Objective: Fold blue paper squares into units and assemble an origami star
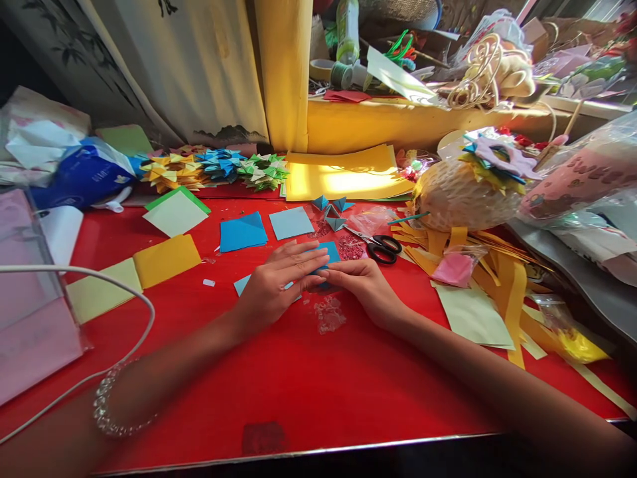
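Item: one blue paper square [329, 252], on the red table [209, 411], beneath the fingertips of both hands. Left hand [279, 279]: fingers extended close together, laid flat over the paper. Right hand [365, 285]: thumb and forefinger drawn together at the paper's near edge; whether they pinch it or merely press cannot be told. Step in hand, by judgement: pressing a fold. The next move probably calls for edges kept aligned and firm pressure along the crease (thin paper slips easily).

Stock, beyond the left hand: a stack of blue squares [243, 232]; one pale blue square [291, 223]. Beyond the right hand: folded blue pieces [332, 211]; black-handled scissors [382, 249].

Containers: right of the right hand, a small clear bag [470, 255] holding pink matter [452, 269]; farther right, a clear bag [550, 307] holding yellow matter [582, 346]. Far beyond the right hand, a pale green bottle [347, 30], contents unclear. Far beyond and left of the left hand, a blue packet [82, 176], contents hidden.
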Motion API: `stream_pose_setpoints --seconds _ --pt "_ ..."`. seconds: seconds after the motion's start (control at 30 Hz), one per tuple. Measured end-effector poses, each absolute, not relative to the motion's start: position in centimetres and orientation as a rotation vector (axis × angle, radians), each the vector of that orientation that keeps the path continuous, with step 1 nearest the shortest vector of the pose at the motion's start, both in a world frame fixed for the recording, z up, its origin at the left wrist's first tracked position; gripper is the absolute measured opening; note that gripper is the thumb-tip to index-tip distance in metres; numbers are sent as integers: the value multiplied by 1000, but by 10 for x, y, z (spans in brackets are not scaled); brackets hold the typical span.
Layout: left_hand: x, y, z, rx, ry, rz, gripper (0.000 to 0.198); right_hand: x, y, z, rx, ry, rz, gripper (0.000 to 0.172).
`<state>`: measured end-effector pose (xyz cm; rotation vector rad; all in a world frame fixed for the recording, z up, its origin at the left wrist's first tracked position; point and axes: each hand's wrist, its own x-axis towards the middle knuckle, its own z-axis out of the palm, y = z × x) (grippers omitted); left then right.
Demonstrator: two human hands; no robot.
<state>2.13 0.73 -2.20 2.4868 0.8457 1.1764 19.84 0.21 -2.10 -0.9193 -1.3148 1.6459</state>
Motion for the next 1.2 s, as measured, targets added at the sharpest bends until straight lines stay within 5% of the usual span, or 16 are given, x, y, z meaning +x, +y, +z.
stream_pose_setpoints --seconds 0.3,0.9,1.2 --pt "20 -3 -19 2087 1067 1087 28 199 2 -19 -910 -1463 1631 29" --pt "31 -2 -16 1385 1230 1102 30 193 -3 -25 -1142 -2149 618 23" --pt "30 1 -17 1394 1181 1100 21 194 -4 -22 -1116 -2112 781 29"
